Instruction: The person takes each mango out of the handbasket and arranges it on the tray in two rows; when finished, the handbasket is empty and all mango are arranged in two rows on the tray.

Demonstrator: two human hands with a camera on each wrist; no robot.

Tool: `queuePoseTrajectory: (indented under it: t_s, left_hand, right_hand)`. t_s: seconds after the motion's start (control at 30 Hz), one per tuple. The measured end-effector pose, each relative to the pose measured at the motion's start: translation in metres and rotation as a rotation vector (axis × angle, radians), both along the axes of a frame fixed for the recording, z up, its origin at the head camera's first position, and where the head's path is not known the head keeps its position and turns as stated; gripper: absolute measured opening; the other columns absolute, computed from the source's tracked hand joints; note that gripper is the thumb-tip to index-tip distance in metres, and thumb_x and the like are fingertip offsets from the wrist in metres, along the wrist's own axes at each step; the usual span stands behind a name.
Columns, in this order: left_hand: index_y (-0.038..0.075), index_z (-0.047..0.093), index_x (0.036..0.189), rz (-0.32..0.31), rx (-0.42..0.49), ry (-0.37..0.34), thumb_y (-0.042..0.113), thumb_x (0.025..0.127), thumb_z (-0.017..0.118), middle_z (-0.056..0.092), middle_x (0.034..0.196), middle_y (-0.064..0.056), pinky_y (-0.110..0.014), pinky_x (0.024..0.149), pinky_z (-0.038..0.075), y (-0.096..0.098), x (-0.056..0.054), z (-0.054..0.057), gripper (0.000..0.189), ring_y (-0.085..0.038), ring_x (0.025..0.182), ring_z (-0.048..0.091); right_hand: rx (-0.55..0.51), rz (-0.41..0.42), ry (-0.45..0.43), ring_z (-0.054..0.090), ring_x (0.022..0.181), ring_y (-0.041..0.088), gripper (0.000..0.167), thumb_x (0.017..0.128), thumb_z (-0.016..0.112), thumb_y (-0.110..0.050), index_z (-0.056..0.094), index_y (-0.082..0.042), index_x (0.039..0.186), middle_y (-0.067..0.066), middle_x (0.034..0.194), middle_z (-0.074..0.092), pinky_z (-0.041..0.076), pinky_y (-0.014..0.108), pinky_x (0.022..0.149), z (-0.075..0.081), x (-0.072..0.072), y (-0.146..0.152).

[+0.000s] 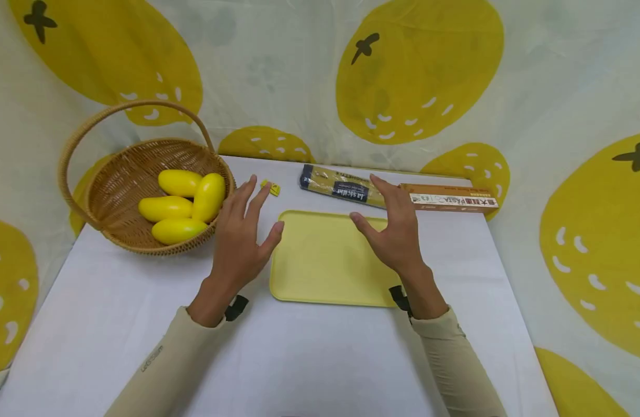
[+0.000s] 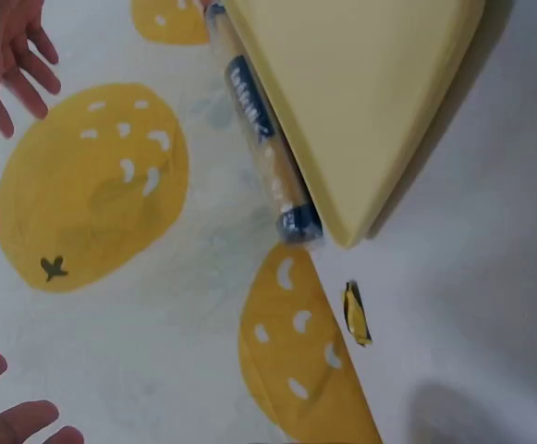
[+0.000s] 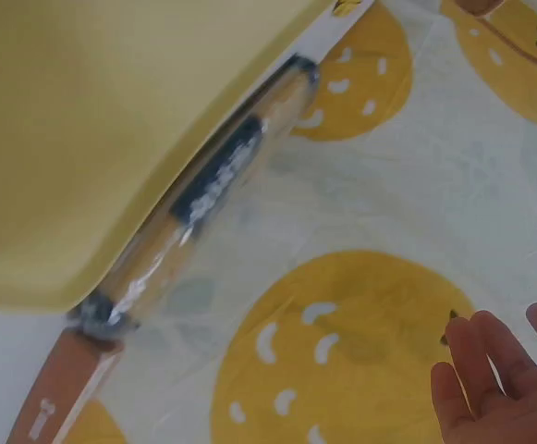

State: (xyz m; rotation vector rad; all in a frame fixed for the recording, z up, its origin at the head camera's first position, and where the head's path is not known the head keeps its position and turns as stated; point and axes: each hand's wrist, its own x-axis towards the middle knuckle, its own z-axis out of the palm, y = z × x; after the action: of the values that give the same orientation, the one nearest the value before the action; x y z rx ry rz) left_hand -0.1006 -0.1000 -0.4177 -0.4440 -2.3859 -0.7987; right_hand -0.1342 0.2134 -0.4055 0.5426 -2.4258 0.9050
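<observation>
My left hand (image 1: 240,243) is held over the table between the wicker basket and the pale yellow tray (image 1: 325,260), fingers spread and holding nothing. My right hand (image 1: 395,234) hovers above the tray's right part, thumb apart from the fingers, and it is empty too. In the right wrist view, the fingers of the right hand (image 3: 499,398) show at the lower right corner. Just beyond the left fingertips lies a small yellow wrapped packet (image 1: 273,187). Behind the tray is a clear pack of spaghetti (image 1: 340,186) with a dark label, its right end partly hidden by the right hand.
At the left stands the wicker basket (image 1: 116,202) with a tall handle, holding several yellow mangoes (image 1: 174,208). A brown pasta box (image 1: 450,200) lies at the back right. A white cloth (image 1: 309,359) covers the table; a fruit-print curtain (image 1: 278,63) hangs behind.
</observation>
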Motion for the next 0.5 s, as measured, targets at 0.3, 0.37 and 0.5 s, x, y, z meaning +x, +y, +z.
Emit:
queuePoseTrajectory:
  t_s: [0.3,0.37,0.5]
  left_hand:
    - [0.01,0.055,0.154,0.146,0.239,0.098,0.034,0.098,0.059,0.051,0.164,-0.011,-0.057,0.116,0.033,-0.025,0.02,-0.003,0.061,-0.042,0.14,0.05]
    - [0.008,0.057,0.152,0.195,0.277,0.134,0.032,0.096,0.06,0.053,0.162,-0.011,-0.056,0.115,0.034,-0.03,0.025,-0.005,0.061,-0.042,0.139,0.051]
    - [0.005,0.059,0.149,0.304,0.361,0.205,0.036,0.095,0.061,0.057,0.158,-0.011,-0.053,0.117,0.032,-0.039,0.032,-0.005,0.062,-0.04,0.14,0.052]
  right_hand:
    - [-0.074,0.115,-0.002,0.053,0.141,0.028,0.078,0.088,0.085,-0.031,0.052,-0.02,0.158,0.003,0.153,0.06,0.042,0.054,0.115,0.008,-0.005,-0.043]
    - [-0.082,0.145,0.007,0.053,0.141,0.027,0.077,0.088,0.085,-0.032,0.053,-0.018,0.156,0.003,0.154,0.06,0.042,0.051,0.115,0.01,-0.007,-0.052]
    - [-0.104,0.205,0.019,0.053,0.141,0.024,0.077,0.087,0.086,-0.033,0.054,-0.016,0.155,0.001,0.154,0.06,0.043,0.047,0.116,0.014,-0.01,-0.07]
